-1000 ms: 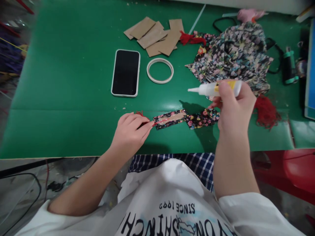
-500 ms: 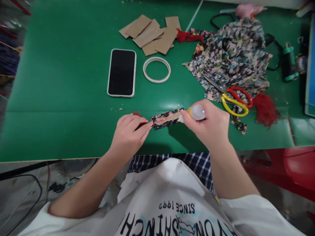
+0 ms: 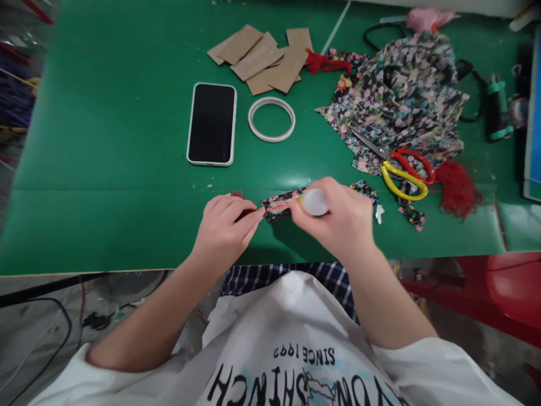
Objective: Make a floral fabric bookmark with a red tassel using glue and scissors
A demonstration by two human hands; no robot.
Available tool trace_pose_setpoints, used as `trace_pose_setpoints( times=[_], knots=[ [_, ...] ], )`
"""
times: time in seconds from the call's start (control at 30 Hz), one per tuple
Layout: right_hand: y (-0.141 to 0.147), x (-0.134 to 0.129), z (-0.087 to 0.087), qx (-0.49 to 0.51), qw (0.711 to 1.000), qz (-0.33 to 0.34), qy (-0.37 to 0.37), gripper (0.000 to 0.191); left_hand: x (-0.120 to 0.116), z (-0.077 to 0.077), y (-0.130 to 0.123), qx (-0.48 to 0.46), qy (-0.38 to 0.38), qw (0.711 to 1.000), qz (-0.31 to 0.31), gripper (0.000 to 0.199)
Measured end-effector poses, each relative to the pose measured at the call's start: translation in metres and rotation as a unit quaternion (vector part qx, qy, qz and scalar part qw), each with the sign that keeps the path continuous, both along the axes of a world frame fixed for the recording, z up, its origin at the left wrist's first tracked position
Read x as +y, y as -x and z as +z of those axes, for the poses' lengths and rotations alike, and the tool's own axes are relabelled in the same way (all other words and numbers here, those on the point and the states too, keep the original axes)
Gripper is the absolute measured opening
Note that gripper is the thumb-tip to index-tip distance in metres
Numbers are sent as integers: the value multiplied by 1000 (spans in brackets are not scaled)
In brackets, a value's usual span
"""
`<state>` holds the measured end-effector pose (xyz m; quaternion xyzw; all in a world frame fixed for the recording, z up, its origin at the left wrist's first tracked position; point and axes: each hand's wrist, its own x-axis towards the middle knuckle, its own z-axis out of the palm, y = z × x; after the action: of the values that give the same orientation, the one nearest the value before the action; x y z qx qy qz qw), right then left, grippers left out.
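The left hand (image 3: 226, 226) pinches the red cord (image 3: 274, 208) at the left end of the floral-covered cardboard strip (image 3: 276, 206), which lies on the green tabletop (image 3: 127, 214) between both hands. The right hand (image 3: 344, 220) grips a glue bottle (image 3: 314, 202), its nozzle end down over the strip, though whether the tip, hidden by fingers, touches it I cannot tell.

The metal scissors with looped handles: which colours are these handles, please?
The scissors have one red handle and one yellow handle, best seen in the head view.
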<state>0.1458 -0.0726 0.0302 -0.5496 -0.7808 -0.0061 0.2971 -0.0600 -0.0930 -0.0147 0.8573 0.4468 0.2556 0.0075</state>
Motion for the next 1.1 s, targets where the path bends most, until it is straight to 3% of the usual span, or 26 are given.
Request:
trace_pose_setpoints(
  times=[0.13, 0.4, 0.6, 0.83, 1.1],
  knots=[
    [-14, 3, 0, 2, 998, -67, -18, 28, 0, 0, -1, -3, -7, 1000, 2, 11],
    [30, -7, -4, 44, 999, 16, 21, 28, -1, 1, 1, 20, 11, 1000, 4, 12],
    [18, -5, 1, 72, 997, -9, 23, 26, 0, 0, -1, 0, 4, 1000, 6, 10],
    [24, -3, 1, 91, 991, 21, 91, 29, 0, -1, -2, 1, -2, 1000, 13, 10],
    [20, -1, 4, 82, 992, 26, 90, 28, 0, -3, -1, -11, 6, 1000, 11, 12]
  ],
)
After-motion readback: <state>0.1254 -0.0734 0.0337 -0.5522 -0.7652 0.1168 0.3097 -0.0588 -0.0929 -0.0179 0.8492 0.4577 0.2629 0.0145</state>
